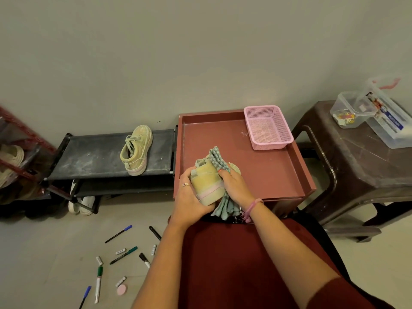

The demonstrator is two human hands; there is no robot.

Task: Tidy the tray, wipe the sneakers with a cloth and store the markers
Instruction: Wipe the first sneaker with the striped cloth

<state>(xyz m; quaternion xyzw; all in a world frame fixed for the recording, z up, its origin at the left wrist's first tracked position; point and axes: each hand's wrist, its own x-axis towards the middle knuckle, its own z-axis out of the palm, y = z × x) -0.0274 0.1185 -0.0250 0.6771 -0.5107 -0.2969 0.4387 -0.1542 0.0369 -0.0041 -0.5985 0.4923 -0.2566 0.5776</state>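
My left hand (189, 197) grips a pale yellow sneaker (207, 181) by its heel, above the front edge of the red tray (278, 175). My right hand (234, 186) holds a teal checked cloth (219, 159) against the sneaker's side; the cloth hangs down below my wrist. The second yellow sneaker (136, 150) lies on the black shoe rack (93, 157) to the left. Several markers (123, 255) and pens lie scattered on the floor at lower left.
An empty pink basket (267, 128) stands in the tray's far right corner. A brown plastic stool (356, 157) at right carries clear plastic boxes (350, 110). White shoes (82, 201) sit under the rack. A pink round item (122, 289) lies among the markers.
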